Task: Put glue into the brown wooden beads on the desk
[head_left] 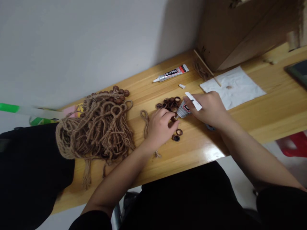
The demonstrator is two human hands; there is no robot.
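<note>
My right hand point(211, 107) is closed round a glue tube point(184, 110) whose nozzle points down and left. Between the thumb and fingers of my left hand point(161, 126) is a small brown nutshell point(174, 118), right at the nozzle's tip. Several more hollow shell halves point(171, 101) lie in a cluster just behind my fingers. Two others, including a dark shell half point(176, 138), rest in front of them. A looped twine cord point(144, 119) lies beside my left hand and is partly hidden by it.
A heap of knotted twine cords point(107, 127) with round brown nuts point(119, 92) covers the left side. Near the wall lie a B-7000 glue tube point(171, 74) and a white cap point(182, 86). White tissue point(237, 88), a thin stick point(206, 65) and a cardboard box point(230, 28) are at right.
</note>
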